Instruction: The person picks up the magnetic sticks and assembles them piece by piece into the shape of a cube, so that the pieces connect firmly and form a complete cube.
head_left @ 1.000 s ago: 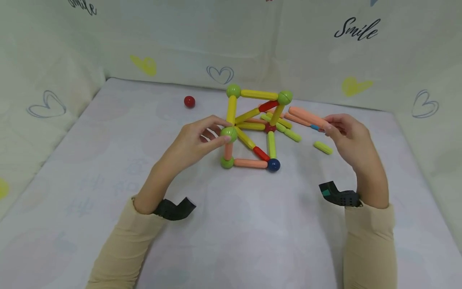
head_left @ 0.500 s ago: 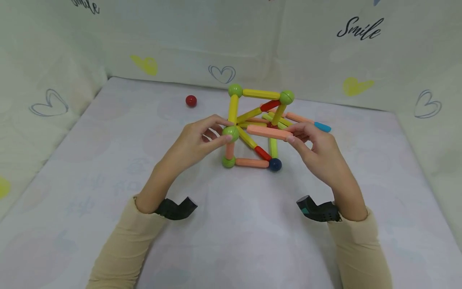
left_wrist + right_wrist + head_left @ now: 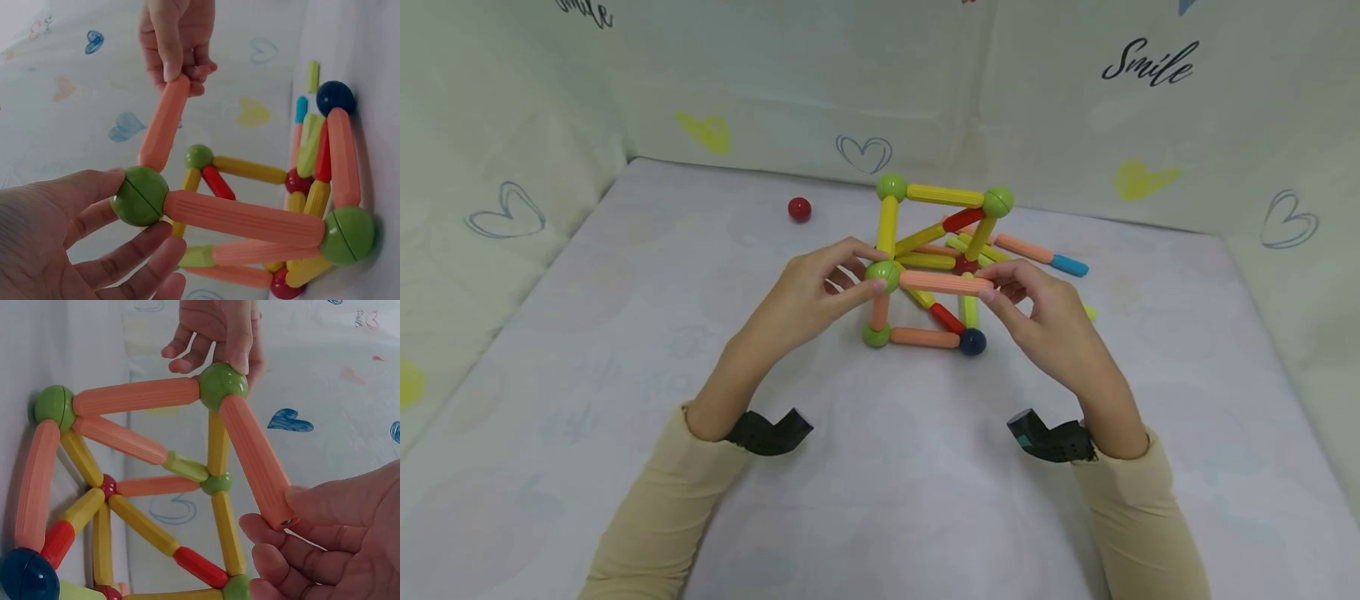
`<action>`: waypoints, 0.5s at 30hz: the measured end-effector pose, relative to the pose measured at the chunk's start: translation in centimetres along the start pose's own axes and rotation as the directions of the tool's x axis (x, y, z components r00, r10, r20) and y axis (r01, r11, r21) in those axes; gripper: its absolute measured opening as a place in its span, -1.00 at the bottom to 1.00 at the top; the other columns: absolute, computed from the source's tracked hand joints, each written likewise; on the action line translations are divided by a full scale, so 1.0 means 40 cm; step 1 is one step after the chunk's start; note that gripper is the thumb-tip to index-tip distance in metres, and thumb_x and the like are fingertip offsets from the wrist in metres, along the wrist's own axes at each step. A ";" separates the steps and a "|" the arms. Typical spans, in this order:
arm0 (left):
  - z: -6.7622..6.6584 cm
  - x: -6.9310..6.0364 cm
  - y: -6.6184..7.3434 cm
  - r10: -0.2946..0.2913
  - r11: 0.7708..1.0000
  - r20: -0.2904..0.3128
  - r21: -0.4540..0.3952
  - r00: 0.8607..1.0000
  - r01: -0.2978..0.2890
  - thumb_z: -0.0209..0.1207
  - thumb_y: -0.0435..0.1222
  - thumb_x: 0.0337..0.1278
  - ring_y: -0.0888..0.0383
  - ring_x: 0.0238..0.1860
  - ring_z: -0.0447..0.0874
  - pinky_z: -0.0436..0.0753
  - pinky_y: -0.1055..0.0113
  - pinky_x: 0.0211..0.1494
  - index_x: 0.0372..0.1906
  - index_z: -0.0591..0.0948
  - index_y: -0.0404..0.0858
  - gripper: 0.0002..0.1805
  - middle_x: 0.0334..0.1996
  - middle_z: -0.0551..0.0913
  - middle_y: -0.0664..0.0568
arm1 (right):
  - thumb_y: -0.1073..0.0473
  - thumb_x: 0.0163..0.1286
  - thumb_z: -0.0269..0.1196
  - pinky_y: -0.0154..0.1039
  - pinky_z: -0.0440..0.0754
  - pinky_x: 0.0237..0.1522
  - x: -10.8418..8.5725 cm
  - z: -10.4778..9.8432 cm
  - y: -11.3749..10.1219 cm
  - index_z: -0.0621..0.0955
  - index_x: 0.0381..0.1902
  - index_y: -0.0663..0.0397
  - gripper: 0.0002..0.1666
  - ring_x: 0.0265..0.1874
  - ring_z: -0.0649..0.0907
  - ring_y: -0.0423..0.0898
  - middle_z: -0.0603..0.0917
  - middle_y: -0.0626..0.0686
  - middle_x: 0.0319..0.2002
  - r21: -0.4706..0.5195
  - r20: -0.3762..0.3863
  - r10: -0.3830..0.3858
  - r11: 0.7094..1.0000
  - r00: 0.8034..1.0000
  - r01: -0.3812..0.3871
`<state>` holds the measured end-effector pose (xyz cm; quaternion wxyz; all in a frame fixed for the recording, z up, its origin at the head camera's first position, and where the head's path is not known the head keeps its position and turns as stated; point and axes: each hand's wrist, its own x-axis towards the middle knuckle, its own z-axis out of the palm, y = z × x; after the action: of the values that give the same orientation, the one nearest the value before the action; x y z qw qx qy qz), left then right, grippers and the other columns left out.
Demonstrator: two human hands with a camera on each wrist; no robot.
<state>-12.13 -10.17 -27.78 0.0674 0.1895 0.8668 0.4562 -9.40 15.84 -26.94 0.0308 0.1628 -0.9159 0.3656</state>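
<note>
A frame of coloured sticks and balls stands on the table. My left hand (image 3: 808, 287) pinches the green ball (image 3: 882, 277) at its near upper left corner. Between thumb and fingers, my right hand (image 3: 1037, 312) pinches the free end of a pink stick (image 3: 943, 282). The stick's other end meets that green ball, as the right wrist view also shows. Below, a pink stick (image 3: 247, 215) runs down to a lower green ball (image 3: 349, 235). Another pink stick (image 3: 925, 337) joins it to a dark blue ball (image 3: 973, 342). Yellow and red sticks form the back.
A loose red ball (image 3: 800, 209) lies at the back left of the table. Behind the frame on the right are loose sticks, among them a pink one (image 3: 1024, 247) with a blue one (image 3: 1070, 265) at its end. A printed cloth hangs behind the table.
My right hand has brought the pink stick leftward from the loose sticks until its end meets the green ball. My left hand has kept its hold on that ball.
</note>
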 end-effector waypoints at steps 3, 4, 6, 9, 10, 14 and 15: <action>0.001 0.000 0.001 -0.001 1.000 0.002 0.011 1.000 0.001 0.20 -0.14 0.15 0.08 -0.24 0.60 0.59 0.25 -0.15 0.08 0.51 -0.08 -0.62 -0.20 0.62 -0.01 | 0.14 0.37 0.13 -0.37 0.43 -0.36 0.000 -0.002 0.001 0.53 0.01 0.20 -0.68 -0.26 0.52 -0.07 0.62 0.10 -0.24 0.008 0.016 0.016 1.000 1.000 -0.016; 0.001 0.000 0.001 0.001 1.000 0.001 0.015 1.000 -0.001 0.20 -0.14 0.15 0.08 -0.24 0.60 0.59 0.25 -0.16 0.08 0.51 -0.08 -0.62 -0.20 0.62 -0.01 | 0.13 0.37 0.14 -0.36 0.43 -0.36 0.001 -0.001 0.001 0.53 0.02 0.19 -0.67 -0.25 0.52 -0.07 0.62 0.10 -0.22 0.009 0.020 0.020 1.000 1.000 -0.021; 0.001 0.001 0.002 0.004 1.000 0.000 0.026 1.000 -0.004 0.20 -0.13 0.15 0.08 -0.24 0.60 0.59 0.25 -0.16 0.08 0.51 -0.07 -0.62 -0.20 0.62 -0.01 | 0.12 0.35 0.16 -0.35 0.44 -0.33 0.001 0.000 0.003 0.53 0.03 0.18 -0.65 -0.24 0.52 -0.07 0.62 0.10 -0.21 0.014 0.025 0.022 1.000 0.999 -0.023; -0.001 0.001 -0.002 0.019 0.999 -0.002 0.038 1.000 -0.019 0.20 -0.13 0.15 0.10 -0.24 0.60 0.60 0.26 -0.15 0.09 0.51 -0.08 -0.61 -0.18 0.61 0.01 | 0.15 0.33 0.19 -0.32 0.45 -0.29 0.005 0.003 0.005 0.54 0.04 0.18 -0.64 -0.24 0.52 -0.07 0.62 0.09 -0.19 0.021 0.032 0.021 1.000 0.999 -0.021; -0.003 0.002 -0.004 0.027 0.999 -0.006 0.038 1.000 -0.026 0.20 -0.13 0.15 0.10 -0.23 0.60 0.60 0.25 -0.14 0.10 0.51 -0.08 -0.60 -0.17 0.62 0.01 | 0.15 0.32 0.20 -0.31 0.45 -0.28 0.006 0.004 0.005 0.54 0.04 0.17 -0.63 -0.23 0.52 -0.07 0.62 0.08 -0.18 0.022 0.034 0.022 0.999 0.999 -0.023; -0.015 0.009 -0.023 0.028 1.000 -0.042 0.015 0.999 -0.027 0.16 -0.09 0.19 0.10 -0.24 0.61 0.59 0.24 -0.15 0.15 0.49 -0.04 -0.59 -0.17 0.62 0.01 | 0.17 0.30 0.22 -0.30 0.45 -0.25 0.007 0.006 0.007 0.55 0.04 0.17 -0.64 -0.23 0.52 -0.08 0.63 0.08 -0.17 0.026 0.036 0.024 0.999 0.999 -0.025; -0.020 0.013 -0.032 0.012 1.000 -0.058 -0.007 0.998 -0.013 0.14 -0.08 0.21 0.10 -0.25 0.61 0.59 0.24 -0.14 0.16 0.49 -0.02 -0.59 -0.17 0.62 0.00 | 0.17 0.30 0.22 -0.32 0.45 -0.26 0.007 0.006 0.007 0.55 0.04 0.16 -0.63 -0.24 0.52 -0.08 0.63 0.08 -0.18 0.024 0.039 0.027 0.999 0.999 -0.028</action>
<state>-13.18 -11.24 -28.35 0.0399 0.1814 0.8656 0.4651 -9.75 15.79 -27.24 0.0061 0.1576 -0.9138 0.3742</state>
